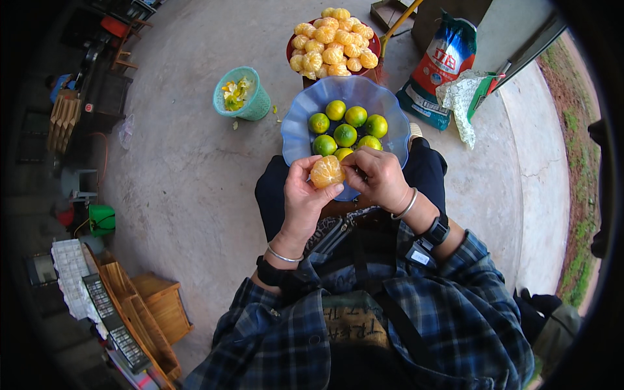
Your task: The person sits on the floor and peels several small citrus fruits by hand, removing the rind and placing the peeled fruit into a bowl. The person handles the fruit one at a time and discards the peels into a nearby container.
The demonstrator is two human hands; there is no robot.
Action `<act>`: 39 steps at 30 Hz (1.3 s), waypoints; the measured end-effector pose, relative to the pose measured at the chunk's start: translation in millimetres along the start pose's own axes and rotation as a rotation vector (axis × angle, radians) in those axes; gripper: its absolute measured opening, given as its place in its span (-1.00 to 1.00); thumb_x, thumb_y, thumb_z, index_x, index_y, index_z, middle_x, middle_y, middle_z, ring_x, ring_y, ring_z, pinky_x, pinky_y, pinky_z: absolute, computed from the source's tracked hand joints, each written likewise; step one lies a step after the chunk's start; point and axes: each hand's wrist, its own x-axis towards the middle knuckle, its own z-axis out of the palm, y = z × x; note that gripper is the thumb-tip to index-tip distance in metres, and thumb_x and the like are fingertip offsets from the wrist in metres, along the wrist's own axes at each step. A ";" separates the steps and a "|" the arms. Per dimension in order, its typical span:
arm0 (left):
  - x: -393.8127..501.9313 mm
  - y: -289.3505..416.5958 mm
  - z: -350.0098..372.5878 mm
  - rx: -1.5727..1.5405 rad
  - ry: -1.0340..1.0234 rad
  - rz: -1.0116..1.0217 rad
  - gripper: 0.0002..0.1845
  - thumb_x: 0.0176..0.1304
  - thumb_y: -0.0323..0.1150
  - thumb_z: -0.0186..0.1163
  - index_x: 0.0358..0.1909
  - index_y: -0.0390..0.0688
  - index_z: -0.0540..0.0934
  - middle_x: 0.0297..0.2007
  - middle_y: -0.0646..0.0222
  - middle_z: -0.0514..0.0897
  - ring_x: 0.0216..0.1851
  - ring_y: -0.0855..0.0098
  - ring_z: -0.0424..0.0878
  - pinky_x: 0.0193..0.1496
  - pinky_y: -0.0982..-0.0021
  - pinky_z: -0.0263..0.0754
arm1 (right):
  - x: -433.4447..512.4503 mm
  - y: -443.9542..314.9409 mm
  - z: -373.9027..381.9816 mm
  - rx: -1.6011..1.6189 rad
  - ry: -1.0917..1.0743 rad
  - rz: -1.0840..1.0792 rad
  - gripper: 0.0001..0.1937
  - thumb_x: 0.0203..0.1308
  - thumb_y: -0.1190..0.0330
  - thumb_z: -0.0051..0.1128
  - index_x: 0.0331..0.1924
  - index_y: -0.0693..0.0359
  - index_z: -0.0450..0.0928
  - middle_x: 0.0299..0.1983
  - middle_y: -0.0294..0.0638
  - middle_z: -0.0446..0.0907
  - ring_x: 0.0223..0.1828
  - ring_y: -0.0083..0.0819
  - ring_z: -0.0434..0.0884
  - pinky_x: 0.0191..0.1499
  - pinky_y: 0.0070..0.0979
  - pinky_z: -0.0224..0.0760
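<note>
A peeled mandarin (327,172) with white pith strands rests between the thumb and fingers of my left hand (304,195). Pinched fingers of my right hand (378,175) touch or nearly touch its right side; whether they grip a strand of pith is too small to tell. Just beyond both hands, a blue scalloped plastic basin (297,122) lies over my knees. Several unpeeled green-yellow mandarins (345,135) sit inside it, the nearest partly hidden by my hands. Farther out, a red basin (375,46) is heaped with peeled mandarins (333,55).
A turquoise waste basket (256,105) holding peels stands on the concrete floor (195,170) at the left. At the right are a detergent sack (441,68), a patterned plastic bag (460,102) and a broom (397,24). Wooden furniture (161,307) stands at the lower left.
</note>
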 end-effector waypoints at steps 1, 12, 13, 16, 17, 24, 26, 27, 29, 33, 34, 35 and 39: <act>-1.5 -0.3 -0.1 0.011 0.004 0.007 -0.40 0.07 -0.65 0.43 0.14 -0.26 0.37 0.07 0.30 0.49 0.12 0.46 0.52 0.25 0.38 0.48 | 0.2 -2.1 0.0 -0.061 0.010 -0.045 -0.84 0.01 0.43 0.35 -0.33 0.20 0.57 -0.45 -0.16 0.56 -0.40 -0.15 0.65 -0.39 -0.34 0.52; -7.3 6.3 4.2 0.065 -0.026 0.063 -0.38 0.06 -0.65 0.44 0.15 -0.26 0.37 0.08 0.28 0.49 0.11 0.45 0.53 0.24 0.36 0.49 | -3.6 -9.0 2.6 0.024 0.004 0.073 -0.89 0.06 0.45 0.24 -0.37 0.23 0.50 -0.46 -0.10 0.55 -0.43 -0.06 0.62 -0.39 -0.27 0.50; -7.8 5.9 4.1 0.048 -0.026 0.042 -0.38 0.06 -0.65 0.44 0.15 -0.27 0.37 0.08 0.28 0.49 0.11 0.45 0.53 0.24 0.37 0.49 | -4.4 -9.2 2.4 0.087 -0.010 0.142 -0.89 0.09 0.45 0.23 -0.38 0.24 0.50 -0.46 -0.08 0.56 -0.42 -0.04 0.62 -0.38 -0.26 0.50; -7.1 4.9 2.8 -0.035 -0.028 -0.018 -0.38 0.07 -0.65 0.43 0.16 -0.27 0.38 0.07 0.30 0.49 0.13 0.46 0.51 0.25 0.40 0.48 | -5.0 -10.3 -0.4 0.226 -0.026 0.216 -0.90 0.18 0.44 0.20 -0.34 0.28 0.51 -0.45 -0.04 0.58 -0.43 -0.10 0.63 -0.35 -0.34 0.49; -6.2 4.8 2.4 -0.043 -0.039 -0.023 -0.39 0.08 -0.63 0.42 0.17 -0.26 0.37 0.08 0.28 0.51 0.12 0.44 0.53 0.19 0.36 0.53 | -5.1 -11.4 -1.2 0.269 -0.041 0.246 -0.91 0.19 0.44 0.19 -0.33 0.28 0.52 -0.46 -0.05 0.58 -0.44 -0.15 0.63 -0.35 -0.36 0.49; -8.6 15.2 -0.8 -0.183 -0.096 -0.103 -0.43 0.22 -0.44 0.37 0.21 -0.25 0.34 0.07 0.22 0.57 0.01 0.29 0.66 0.02 0.28 0.67 | -4.0 -9.5 -5.9 0.543 -0.139 0.512 -0.84 0.32 0.37 0.08 -0.30 0.31 0.52 -0.49 -0.29 0.54 -0.48 -0.56 0.52 -0.41 -0.54 0.42; -9.5 17.2 -3.4 -0.210 -0.101 -0.128 -0.43 0.25 -0.37 0.36 0.22 -0.25 0.33 0.06 0.21 0.58 -0.01 0.27 0.69 0.01 0.28 0.67 | -5.7 -6.3 -4.9 0.626 -0.138 0.599 -0.83 0.34 0.36 0.07 -0.30 0.31 0.52 -0.49 -0.29 0.54 -0.50 -0.58 0.51 -0.43 -0.54 0.41; -9.5 17.8 -5.0 -0.219 -0.099 -0.143 -0.42 0.26 -0.34 0.36 0.22 -0.25 0.33 0.05 0.20 0.59 -0.02 0.26 0.69 0.00 0.28 0.67 | -6.7 -4.7 -4.6 0.663 -0.145 0.636 -0.82 0.35 0.35 0.06 -0.30 0.31 0.53 -0.48 -0.29 0.54 -0.51 -0.59 0.50 -0.44 -0.55 0.40; -8.6 17.4 -8.1 -0.232 -0.092 -0.160 -0.42 0.27 -0.30 0.36 0.23 -0.25 0.33 0.04 0.21 0.59 -0.04 0.26 0.70 -0.01 0.29 0.66 | -6.6 -1.7 -2.8 0.602 -0.166 0.643 -0.75 0.40 0.26 0.08 -0.29 0.31 0.56 -0.50 -0.32 0.53 -0.53 -0.60 0.48 -0.47 -0.55 0.39; -5.6 12.7 -12.1 -0.210 -0.074 -0.124 -0.40 0.26 -0.27 0.37 0.24 -0.24 0.34 0.03 0.25 0.59 -0.04 0.35 0.66 0.00 0.36 0.62 | -5.3 -1.5 2.2 0.564 -0.079 0.532 -0.71 0.39 0.21 0.18 -0.26 0.32 0.59 -0.52 -0.37 0.53 -0.54 -0.62 0.47 -0.49 -0.57 0.36; -4.9 10.9 -12.1 -0.191 -0.062 -0.108 -0.40 0.26 -0.27 0.38 0.24 -0.24 0.34 0.04 0.27 0.59 -0.04 0.38 0.64 0.01 0.38 0.61 | -4.9 -1.6 2.1 0.575 -0.032 0.462 -0.71 0.38 0.20 0.21 -0.25 0.32 0.60 -0.52 -0.38 0.53 -0.54 -0.63 0.46 -0.50 -0.57 0.36; -4.7 9.2 -11.6 -0.171 -0.053 -0.088 -0.41 0.25 -0.30 0.38 0.23 -0.24 0.35 0.04 0.28 0.58 -0.02 0.40 0.62 0.01 0.39 0.59 | -4.2 -1.8 2.5 0.600 -0.061 0.516 -0.72 0.37 0.22 0.22 -0.25 0.32 0.61 -0.52 -0.38 0.53 -0.53 -0.64 0.46 -0.49 -0.57 0.36; -3.8 4.6 -7.2 -0.098 -0.015 -0.039 -0.43 0.22 -0.43 0.39 0.21 -0.23 0.37 0.06 0.31 0.56 0.03 0.46 0.57 0.04 0.42 0.58 | -2.5 -0.4 -0.5 0.633 -0.161 0.628 -0.77 0.33 0.28 0.27 -0.24 0.33 0.62 -0.49 -0.38 0.55 -0.49 -0.66 0.47 -0.44 -0.59 0.40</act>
